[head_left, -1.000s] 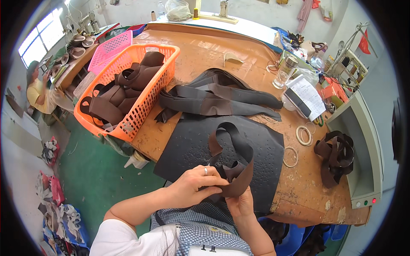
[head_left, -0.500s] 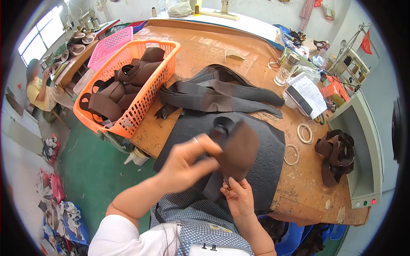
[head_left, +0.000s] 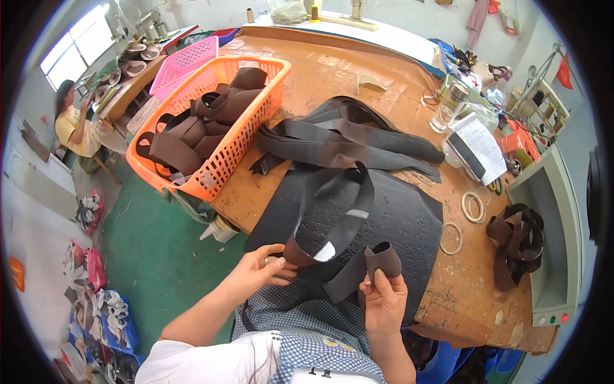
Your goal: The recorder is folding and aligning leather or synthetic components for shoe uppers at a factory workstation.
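A long dark brown strip of leather-like material [head_left: 350, 227] curves in a tall loop above the black perforated mat [head_left: 409, 217]. A white patch shows on its inner face near the bottom. My left hand [head_left: 256, 272] has its fingers bent at the loop's lower left edge, gripping the strip there. Between thumb and fingers my right hand [head_left: 385, 297] pinches a curled brown strip end [head_left: 384, 261]; a flat dark length runs from it to the left. Whether both hands hold one strip I cannot tell.
An orange basket [head_left: 220, 168] of brown strips stands at the left, with a pink basket [head_left: 185, 64] behind. Dark strips [head_left: 348, 137] lie in a stack beyond the mat. At the right are tape rings [head_left: 473, 208], coiled strips [head_left: 515, 246], a glass jar [head_left: 448, 110] and papers [head_left: 483, 153].
The brown strip, earlier bunched and blurred between my hands, is now spread into a loop. My left hand has moved down and my right hand right, while the whole view has shifted slightly.
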Tool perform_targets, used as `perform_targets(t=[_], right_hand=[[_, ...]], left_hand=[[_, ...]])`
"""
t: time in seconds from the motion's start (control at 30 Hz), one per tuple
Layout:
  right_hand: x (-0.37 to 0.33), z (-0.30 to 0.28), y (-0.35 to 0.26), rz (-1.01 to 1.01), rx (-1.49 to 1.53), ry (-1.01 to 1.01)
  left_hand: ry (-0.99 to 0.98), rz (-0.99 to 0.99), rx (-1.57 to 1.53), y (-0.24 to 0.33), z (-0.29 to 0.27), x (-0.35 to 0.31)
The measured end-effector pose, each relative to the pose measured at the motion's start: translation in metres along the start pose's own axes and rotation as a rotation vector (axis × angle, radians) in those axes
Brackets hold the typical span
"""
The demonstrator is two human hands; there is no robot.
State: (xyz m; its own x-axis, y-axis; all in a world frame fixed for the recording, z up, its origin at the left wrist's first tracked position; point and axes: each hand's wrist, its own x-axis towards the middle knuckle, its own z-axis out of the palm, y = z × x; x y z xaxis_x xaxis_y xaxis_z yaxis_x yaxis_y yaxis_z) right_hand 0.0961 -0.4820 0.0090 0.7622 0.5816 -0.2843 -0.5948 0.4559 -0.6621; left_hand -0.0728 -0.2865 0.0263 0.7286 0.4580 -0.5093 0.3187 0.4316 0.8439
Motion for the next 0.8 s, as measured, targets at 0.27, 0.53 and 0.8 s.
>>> perform_targets(t=[0.27,0.53,0.8], right_hand=[[-0.008,-0.002,0.003,0.010,-0.003,-0.022],[-0.011,0.000,-0.002,-0.002,-0.013,-0.020],[-0.013,0.006,0.003,0.054,-0.054,-0.073]], left_hand=[[0.155,0.800,1.232,0.059,-0.002,-0.013],[-0.319,0.850,1.475,0.073,-0.024,0.025],[-0.389,0.767,0.812,0.085,-0.001,0.041]])
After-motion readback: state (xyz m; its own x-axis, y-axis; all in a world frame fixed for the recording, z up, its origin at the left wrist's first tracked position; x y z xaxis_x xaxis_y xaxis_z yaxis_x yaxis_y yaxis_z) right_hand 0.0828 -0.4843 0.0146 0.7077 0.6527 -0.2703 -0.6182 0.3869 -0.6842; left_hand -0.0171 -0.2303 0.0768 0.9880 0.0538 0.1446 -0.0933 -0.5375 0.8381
